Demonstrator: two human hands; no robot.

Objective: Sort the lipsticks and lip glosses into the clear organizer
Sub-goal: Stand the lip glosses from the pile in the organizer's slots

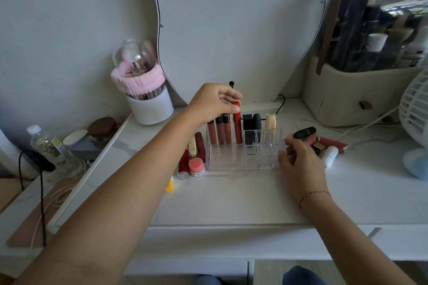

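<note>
Two bare arms reach over the white vanity top [231,201] in the head view. The left hand [212,102] stretches forward, palm down, its fingertips pinching the cap of a red lip gloss [237,127]. The gloss stands upright in the left rear part of the clear organizer [228,164], just beside three other glosses [219,133]. The right hand [301,162] sits at the organizer's right end, fingers curled round a black lipstick [304,132] that juts out above them, tilted.
</note>
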